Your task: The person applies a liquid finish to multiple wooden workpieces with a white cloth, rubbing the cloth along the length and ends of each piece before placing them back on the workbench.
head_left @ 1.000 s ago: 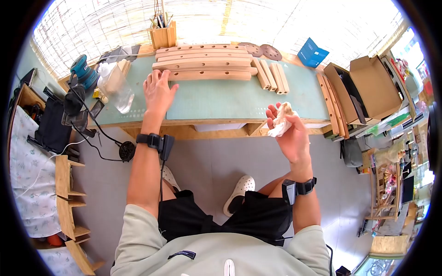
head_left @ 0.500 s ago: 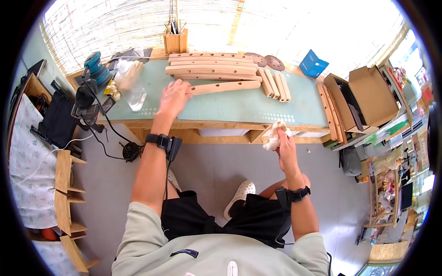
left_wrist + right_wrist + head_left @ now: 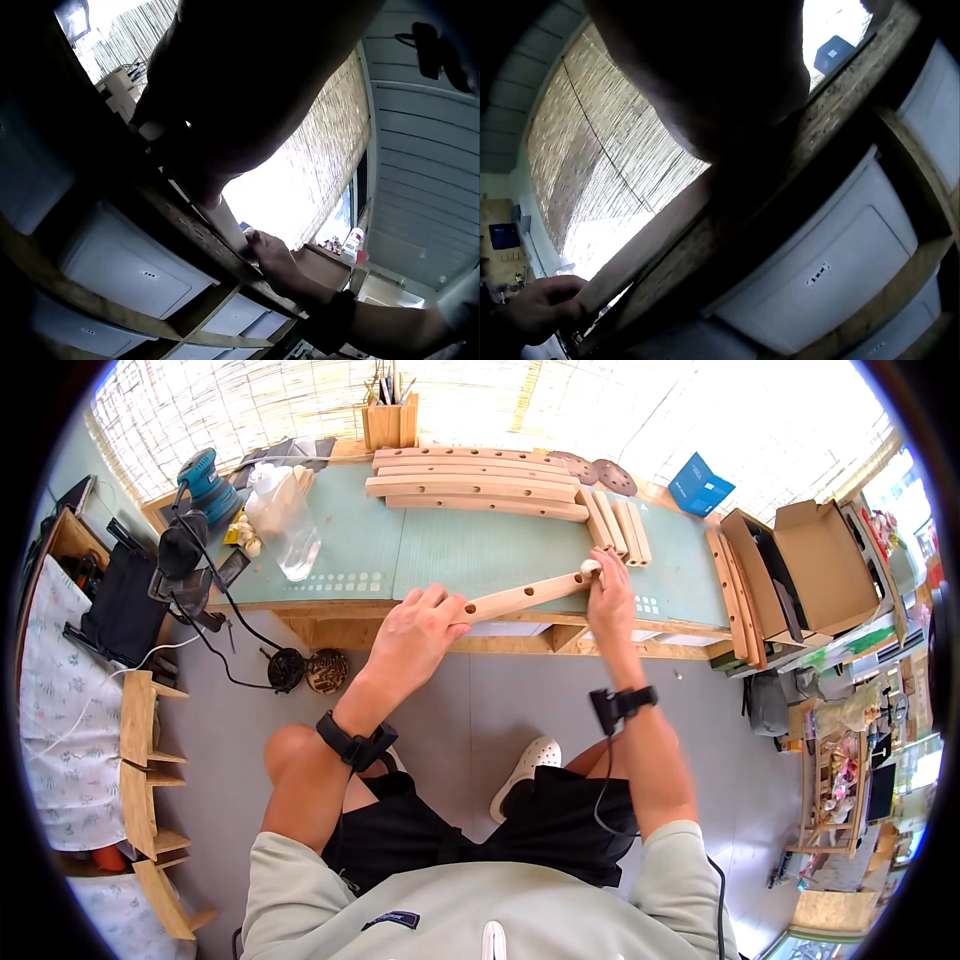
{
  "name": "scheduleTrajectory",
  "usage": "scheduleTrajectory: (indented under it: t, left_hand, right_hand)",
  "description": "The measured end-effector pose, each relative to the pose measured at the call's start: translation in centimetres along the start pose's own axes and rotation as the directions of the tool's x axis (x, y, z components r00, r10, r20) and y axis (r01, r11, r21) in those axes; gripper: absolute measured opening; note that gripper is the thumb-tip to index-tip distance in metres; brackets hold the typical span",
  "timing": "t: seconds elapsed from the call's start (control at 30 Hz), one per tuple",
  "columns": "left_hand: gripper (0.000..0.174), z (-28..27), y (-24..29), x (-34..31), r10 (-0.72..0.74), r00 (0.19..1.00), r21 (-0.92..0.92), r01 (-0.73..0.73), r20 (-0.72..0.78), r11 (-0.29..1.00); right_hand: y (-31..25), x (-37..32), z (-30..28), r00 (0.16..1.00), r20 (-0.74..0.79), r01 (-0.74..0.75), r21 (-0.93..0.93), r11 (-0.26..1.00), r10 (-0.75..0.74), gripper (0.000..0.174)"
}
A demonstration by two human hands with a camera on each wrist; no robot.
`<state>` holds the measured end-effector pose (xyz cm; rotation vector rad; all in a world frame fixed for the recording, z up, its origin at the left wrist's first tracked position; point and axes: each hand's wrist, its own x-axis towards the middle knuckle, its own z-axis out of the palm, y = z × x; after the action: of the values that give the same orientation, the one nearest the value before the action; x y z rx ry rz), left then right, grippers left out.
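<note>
A wooden strip with round holes [image 3: 530,592] lies slantwise over the front edge of the green-topped workbench [image 3: 350,545]. My left hand [image 3: 415,632] grips its left end, fingers over the top. At the other end, my right hand [image 3: 612,605] pinches a white cloth [image 3: 590,567] against the wood; most of the cloth is hidden by the fingers. In the right wrist view the strip [image 3: 641,244] runs along the bench edge to the left hand [image 3: 544,306]. Behind it, several similar drilled strips [image 3: 470,488] lie side by side.
Short wooden pieces [image 3: 632,532] lie right of the long strips. A clear bottle [image 3: 285,525] and a blue sander [image 3: 208,488] stand at the left. A pen holder [image 3: 390,422], a blue card [image 3: 700,484] and an open cardboard box [image 3: 815,565] line the back and right.
My left hand has drawn the front strip away from the others, towards my body. My right hand has brought the cloth up to the strip's right end.
</note>
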<state>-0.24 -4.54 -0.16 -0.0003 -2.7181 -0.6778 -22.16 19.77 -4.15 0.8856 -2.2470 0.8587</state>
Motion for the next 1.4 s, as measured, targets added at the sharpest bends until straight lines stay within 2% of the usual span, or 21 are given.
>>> scheduleTrajectory:
  t: [0.13,0.2,0.27,0.37,0.43,0.5,0.57,0.67,0.77,0.83,0.97,1.0,1.07,1.13,1.17,1.2,1.23,1.27,1.3,1.37,1.4]
  left_hand:
    - [0.031,0.4,-0.2,0.0,-0.015,1.0,0.006,0.015,-0.004,1.0]
    - [0.031,0.4,-0.2,0.1,-0.005,1.0,-0.01,0.005,-0.014,1.0]
    - [0.031,0.1,0.0,-0.1,0.006,1.0,-0.022,-0.006,-0.02,1.0]
    - [0.033,-0.8,0.5,-0.4,-0.054,0.998,-0.05,0.056,0.028,0.997]
    - [0.035,-1.4,0.6,-0.7,-0.133,0.987,-0.022,0.136,0.09,0.991]
    - [0.036,-1.9,0.1,-1.3,-0.132,0.99,-0.054,0.134,0.041,0.99]
    - [0.037,-2.0,-0.6,-1.9,-0.135,0.991,-0.083,0.134,-0.006,0.988]
    - [0.033,-1.1,-1.3,-2.6,-0.131,0.991,-0.092,0.128,-0.021,0.987]
    - [0.028,-0.8,-1.1,-2.4,-0.125,0.992,-0.134,0.122,-0.016,0.983]
    - [0.027,-0.6,-1.0,-2.4,-0.135,0.99,-0.158,0.128,-0.039,0.979]
    - [0.025,0.1,-0.9,-2.6,-0.114,0.992,-0.15,0.105,-0.057,0.983]
    - [0.025,0.0,-1.3,-2.7,-0.153,0.987,-0.28,0.135,-0.044,0.95]
    - [0.025,-0.9,-1.1,-2.6,-0.189,0.982,-0.402,0.163,-0.027,0.901]
    - [0.029,-3.1,0.5,-2.4,-0.214,0.972,-0.422,0.236,0.1,0.875]
    - [0.029,-3.5,0.6,-2.4,-0.217,0.972,-0.43,0.237,0.095,0.871]
    - [0.031,-3.9,0.5,-2.5,-0.225,0.956,-0.494,0.289,0.186,0.82]
    - [0.034,-4.2,0.2,-2.7,-0.223,0.935,-0.548,0.344,0.276,0.762]
    - [0.034,-4.4,-0.4,-2.7,-0.23,0.936,-0.552,0.344,0.267,0.76]
    - [0.037,-4.4,-1.1,-2.7,-0.189,0.937,-0.581,0.331,0.293,0.743]
    - [0.04,-4.3,-1.2,-2.8,-0.14,0.937,-0.611,0.316,0.32,0.726]
    - [0.04,-4.2,-1.0,-2.8,-0.172,0.919,-0.598,0.364,0.354,0.714]
  right_hand:
    - [-7.9,-4.1,2.0,0.997,-0.011,0.073,0.157,0.985,-0.072,0.041]
    - [-12.6,-5.2,2.3,0.984,0.078,0.148,0.124,0.981,-0.158,0.044]
    - [-13.5,-5.1,2.1,0.978,0.094,0.168,0.177,0.97,-0.186,0.046]
    - [-11.1,-4.0,1.2,0.952,0.124,0.249,0.221,0.943,-0.281,0.049]
    - [-7.5,-3.4,0.2,0.97,0.11,0.189,0.231,0.954,-0.218,0.048]
    - [-2.9,-2.4,-0.5,0.997,-0.068,0.05,0.327,0.944,-0.03,0.048]
    - [-1.4,0.5,-3.4,0.988,-0.153,0.007,0.164,0.986,0.018,0.049]
    - [1.1,2.1,-3.2,0.995,-0.095,-0.006,0.004,1.0,0.006,0.047]
    - [-1.1,-0.3,0.9,1.0,-0.025,0.007,0.009,1.0,-0.006,0.038]
    - [-6.6,-2.1,1.9,0.998,-0.001,0.057,0.186,0.981,-0.058,0.03]
    - [-18.1,-6.1,3.8,0.976,0.041,0.168,0.475,0.864,-0.212,0.034]
    - [-19.1,-6.3,2.5,0.977,0.037,0.167,0.474,0.865,-0.21,0.034]
    - [-20.9,-6.2,0.2,0.915,0.395,-0.378,0.758,0.532,0.087,0.038]
    - [-19.2,-6.1,-0.9,0.967,0.182,-0.243,0.867,0.434,0.179,0.043]
    - [-16.4,-5.9,-0.3,0.977,0.041,-0.1,0.953,0.284,0.209,0.043]
    - [-14.6,-4.6,-2.0,0.968,-0.05,-0.086,0.853,0.514,0.245,0.043]
    - [-12.7,-2.9,-3.7,0.938,-0.076,-0.17,0.749,0.641,0.338,0.042]
    - [-8.4,-1.6,-3.6,0.926,-0.235,-0.09,0.624,0.776,0.297,0.042]
    - [-6.5,-0.4,-4.8,0.917,-0.245,-0.172,0.469,0.867,0.314,0.042]
    - [-2.0,1.1,-4.0,0.935,-0.299,-0.073,0.361,0.93,0.189,0.041]
    - [-0.6,1.3,-3.3,0.965,-0.157,-0.149,0.326,0.934,0.209,0.04]
